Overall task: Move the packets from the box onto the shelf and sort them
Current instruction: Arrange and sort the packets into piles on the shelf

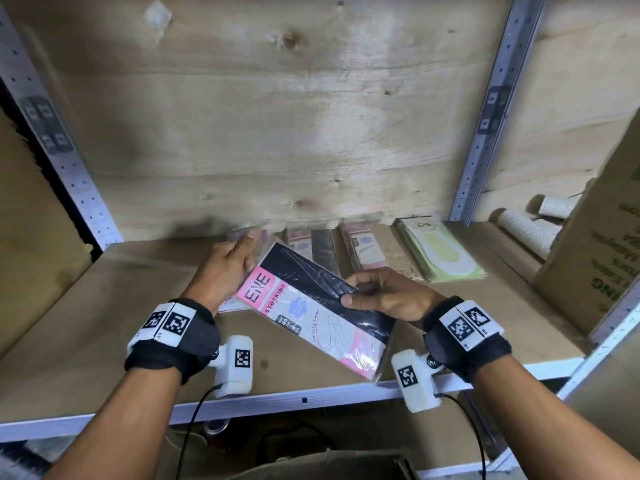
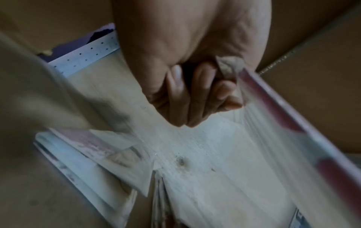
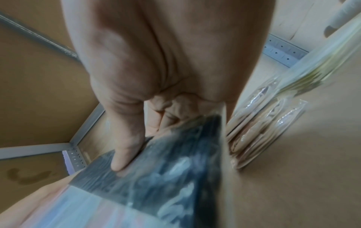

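Note:
My right hand [image 1: 367, 292] grips a black stocking packet [image 1: 311, 306] with a pink ENE label, held tilted above the wooden shelf [image 1: 104, 341]. In the right wrist view the thumb [image 3: 125, 160] presses on the black packet [image 3: 166, 169]. My left hand [image 1: 242, 252] reaches over the packet's far left corner and holds a blurred clear packet [image 1: 247, 233]. The left wrist view shows its fingers [image 2: 197, 95] curled on a clear pink-edged packet [image 2: 273, 111]. Another packet [image 1: 225, 306] lies under the left hand.
Along the shelf's back lie a dark packet stack [image 1: 323, 251], a beige packet stack [image 1: 367, 252] and a yellow-green stack [image 1: 445, 254]. A cardboard box [image 1: 595, 258] and rolls of paper cups [image 1: 530, 230] stand at the right. Perforated metal posts [image 1: 485, 133] frame the bay.

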The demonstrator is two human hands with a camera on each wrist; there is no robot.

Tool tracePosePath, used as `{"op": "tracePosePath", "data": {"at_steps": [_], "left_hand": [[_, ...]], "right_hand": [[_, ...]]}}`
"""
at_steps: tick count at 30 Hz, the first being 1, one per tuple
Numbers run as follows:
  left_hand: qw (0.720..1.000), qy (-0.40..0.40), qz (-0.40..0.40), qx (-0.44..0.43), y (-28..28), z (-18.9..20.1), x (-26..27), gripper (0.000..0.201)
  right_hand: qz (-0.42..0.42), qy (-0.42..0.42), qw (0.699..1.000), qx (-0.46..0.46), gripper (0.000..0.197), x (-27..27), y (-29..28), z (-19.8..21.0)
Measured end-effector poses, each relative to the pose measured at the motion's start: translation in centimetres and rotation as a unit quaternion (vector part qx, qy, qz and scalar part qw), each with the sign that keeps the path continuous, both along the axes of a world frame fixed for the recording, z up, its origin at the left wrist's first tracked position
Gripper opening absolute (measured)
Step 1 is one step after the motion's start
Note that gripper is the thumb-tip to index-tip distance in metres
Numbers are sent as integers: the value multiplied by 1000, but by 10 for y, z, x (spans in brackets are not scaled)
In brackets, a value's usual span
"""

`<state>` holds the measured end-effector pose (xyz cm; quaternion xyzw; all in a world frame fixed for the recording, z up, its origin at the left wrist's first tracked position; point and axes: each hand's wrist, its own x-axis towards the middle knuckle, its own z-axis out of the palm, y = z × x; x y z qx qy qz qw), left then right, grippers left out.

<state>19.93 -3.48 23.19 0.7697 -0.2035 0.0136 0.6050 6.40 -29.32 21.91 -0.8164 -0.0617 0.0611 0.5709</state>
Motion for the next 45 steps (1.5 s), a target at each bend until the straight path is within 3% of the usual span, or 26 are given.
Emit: {"op": "tracePosePath", "data": {"at_steps": [5, 9, 12, 16, 21, 26, 32, 36, 38, 40, 45], "left_hand": [[993, 77, -35, -88, -1, -2, -3, 52], [995, 91, -32, -33, 7, -11, 6, 57], [997, 36, -33, 54, 13, -17, 13, 60], [996, 22, -27, 80, 15, -16, 14, 60], [997, 48, -34, 51, 12, -14, 11, 59], [993, 104, -46, -19, 7, -10, 4, 58], [993, 100, -49, 38, 9, -13, 2, 59], [979, 186, -36, -81, 17, -6, 2, 91], [972, 202, -60, -100, 16, -3, -2, 87], [972, 205, -103, -49, 10, 0, -12, 79], [952, 210, -223, 14, -7, -1, -33, 39]], "right_hand": [[-6, -1, 1000, 2, 42, 1, 0, -2], [-22, 11, 1000, 10, 24, 2, 0, -6], [-13, 14, 1000, -3, 6, -1, 0, -4], [-26, 12, 1000, -7, 18, -1, -1, -1], [-35, 10, 999, -4, 3, -3, 1, -1], [-72, 24, 997, -11, 35, 0, 1, -3], [-41, 41, 998, 17, 22, -4, -1, -3], [-71, 24, 993, 88, 14, -1, -2, 0], [-88, 28, 982, 165, 25, 1, 2, 3], [-123, 23, 966, 227, 31, 6, 11, 8], [-223, -11, 942, 250, 22, 25, 40, 22]]}}
